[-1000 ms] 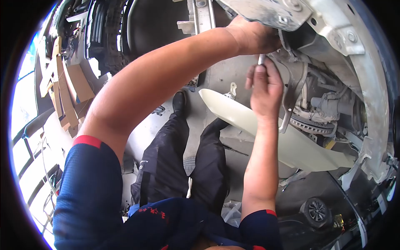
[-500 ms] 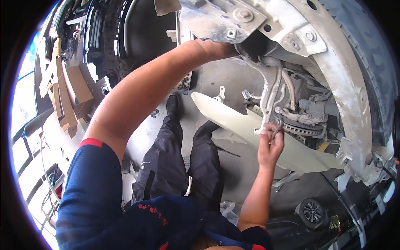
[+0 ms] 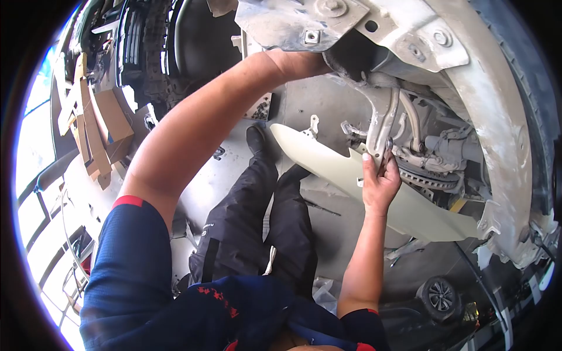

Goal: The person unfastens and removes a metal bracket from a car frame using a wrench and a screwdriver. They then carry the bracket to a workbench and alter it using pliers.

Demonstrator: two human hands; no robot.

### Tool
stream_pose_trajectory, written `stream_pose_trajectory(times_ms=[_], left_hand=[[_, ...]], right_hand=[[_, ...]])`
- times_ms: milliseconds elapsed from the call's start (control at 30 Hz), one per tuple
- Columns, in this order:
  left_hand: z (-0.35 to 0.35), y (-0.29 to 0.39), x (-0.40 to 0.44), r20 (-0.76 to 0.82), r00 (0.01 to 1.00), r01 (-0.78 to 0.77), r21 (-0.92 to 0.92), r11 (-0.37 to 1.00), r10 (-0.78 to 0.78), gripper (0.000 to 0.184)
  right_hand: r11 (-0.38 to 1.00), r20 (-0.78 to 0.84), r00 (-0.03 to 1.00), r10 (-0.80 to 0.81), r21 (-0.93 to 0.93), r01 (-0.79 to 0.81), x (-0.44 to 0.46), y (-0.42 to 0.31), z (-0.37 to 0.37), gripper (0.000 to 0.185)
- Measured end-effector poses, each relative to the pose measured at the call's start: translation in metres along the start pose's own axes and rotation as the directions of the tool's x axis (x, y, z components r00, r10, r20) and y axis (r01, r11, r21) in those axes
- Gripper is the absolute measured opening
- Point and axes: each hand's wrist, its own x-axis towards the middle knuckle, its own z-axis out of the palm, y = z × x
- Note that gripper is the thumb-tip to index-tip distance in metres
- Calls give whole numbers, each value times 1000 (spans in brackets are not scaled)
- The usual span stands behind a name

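Note:
My left hand [image 3: 304, 63] reaches behind a bolted metal bracket [image 3: 275, 29] at the top; its fingers are hidden there. My right hand [image 3: 381, 178] is closed around the lower end of a grey metal arm [image 3: 383, 117], with the thumb on its front. A small shiny tool [image 3: 389, 144], perhaps a wrench, sticks up between the fingers of that hand. Just right of it are the brake disc [image 3: 430, 179] and suspension parts. Below and behind the hand lies a pale curved body panel [image 3: 328, 161].
A beige car body rail [image 3: 497, 117] curves down the right side. Cardboard pieces [image 3: 111, 123] lie at the left, near dark car parts [image 3: 132, 47]. My legs stand on the grey floor at centre. A car wheel [image 3: 440, 295] shows at the lower right.
My right hand came down from beside my left hand to the lower end of the metal arm and now grips it. The view has shifted, and my left fingers remain hidden behind the bracket.

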Motion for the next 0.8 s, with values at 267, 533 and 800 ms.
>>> stream_pose_trajectory(times_ms=[267, 533, 800], left_hand=[[-4, 1, 8, 66, 995, 85, -96, 992, -79, 42], [-13, -6, 9, 176, 983, 75, -109, 991, -55, 47], [21, -6, 6, -53, 996, 57, -246, 968, -72, 47]], right_hand=[[997, 51, 999, 4, -83, 0, -2, 6, -6, 28], [995, 20, 1000, 1, -98, 1, -5, 8, -3, 40], [991, 15, 1000, 1, -135, 1, -6, -2, -6, 44]])
